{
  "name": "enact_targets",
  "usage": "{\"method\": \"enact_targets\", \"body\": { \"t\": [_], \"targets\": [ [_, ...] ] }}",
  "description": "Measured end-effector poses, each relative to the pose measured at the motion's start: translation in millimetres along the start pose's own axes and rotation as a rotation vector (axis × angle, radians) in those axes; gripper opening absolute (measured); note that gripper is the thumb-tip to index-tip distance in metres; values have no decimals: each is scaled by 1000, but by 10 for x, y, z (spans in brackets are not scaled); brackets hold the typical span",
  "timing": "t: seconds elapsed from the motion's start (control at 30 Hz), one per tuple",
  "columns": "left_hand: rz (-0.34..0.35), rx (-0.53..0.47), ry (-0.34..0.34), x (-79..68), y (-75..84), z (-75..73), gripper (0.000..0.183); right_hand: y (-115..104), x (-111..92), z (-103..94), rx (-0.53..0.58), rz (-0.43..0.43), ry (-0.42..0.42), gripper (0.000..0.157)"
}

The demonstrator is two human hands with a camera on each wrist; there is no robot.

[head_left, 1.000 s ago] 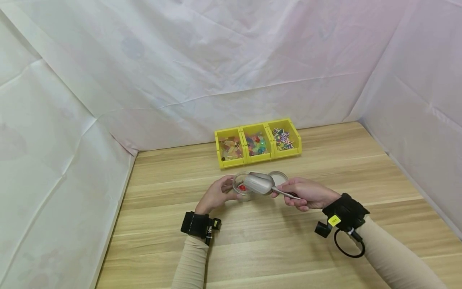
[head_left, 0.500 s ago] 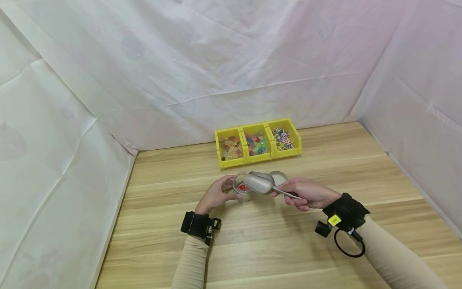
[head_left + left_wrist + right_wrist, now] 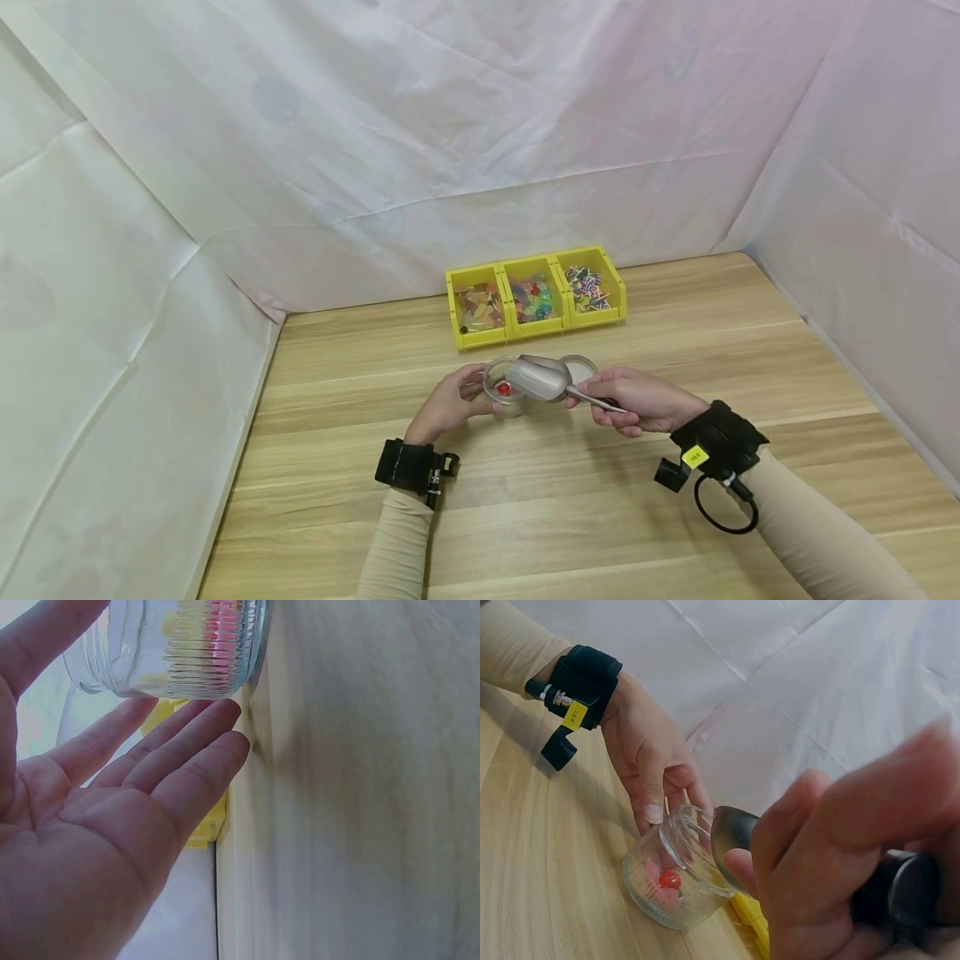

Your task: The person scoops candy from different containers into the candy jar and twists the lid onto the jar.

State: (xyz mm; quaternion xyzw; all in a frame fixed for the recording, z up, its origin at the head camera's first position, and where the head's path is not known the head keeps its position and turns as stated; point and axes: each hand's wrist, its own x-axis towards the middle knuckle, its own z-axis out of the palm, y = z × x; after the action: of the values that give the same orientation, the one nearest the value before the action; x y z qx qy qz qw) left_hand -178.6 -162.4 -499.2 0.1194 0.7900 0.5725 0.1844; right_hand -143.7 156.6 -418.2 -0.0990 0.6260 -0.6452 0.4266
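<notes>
A clear glass jar (image 3: pixel 501 392) with ribbed sides stands on the table, a red candy (image 3: pixel 670 880) and pink pieces at its bottom. My left hand (image 3: pixel 448 406) holds it lightly near the neck, thumb on the near side and index finger on the far side; the other fingers extend beside the glass (image 3: pixel 214 652). With my right hand (image 3: pixel 633 400) I grip the thin handle of a metal scoop (image 3: pixel 538 381). Its bowl is tipped toward the jar, its lip right at the mouth. What lies inside the bowl is hidden.
Three joined yellow bins (image 3: pixel 538 331) stand at the back, filled with wrapped sweets, colourful bead-like candies and small striped lollipops. A round, clear-rimmed piece (image 3: pixel 581 363) lies partly hidden behind the scoop. White cloth (image 3: pixel 480 125) walls enclose the wooden table (image 3: pixel 540 517).
The scoop has risen very slightly over the jar's mouth. Both hands otherwise keep the same places, and the jar stays where it was.
</notes>
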Motion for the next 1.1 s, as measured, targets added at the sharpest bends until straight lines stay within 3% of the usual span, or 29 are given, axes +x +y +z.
{"method": "enact_targets", "body": {
  "t": [0.8, 1.1],
  "targets": [
    [5, 31, 38, -32, -25, -120, 76, -36, -74, -60, -36, 3, 53, 38],
    [-28, 16, 66, -67, -6, -162, 77, -37, -126, -114, -40, -9, 65, 41]
  ]
}}
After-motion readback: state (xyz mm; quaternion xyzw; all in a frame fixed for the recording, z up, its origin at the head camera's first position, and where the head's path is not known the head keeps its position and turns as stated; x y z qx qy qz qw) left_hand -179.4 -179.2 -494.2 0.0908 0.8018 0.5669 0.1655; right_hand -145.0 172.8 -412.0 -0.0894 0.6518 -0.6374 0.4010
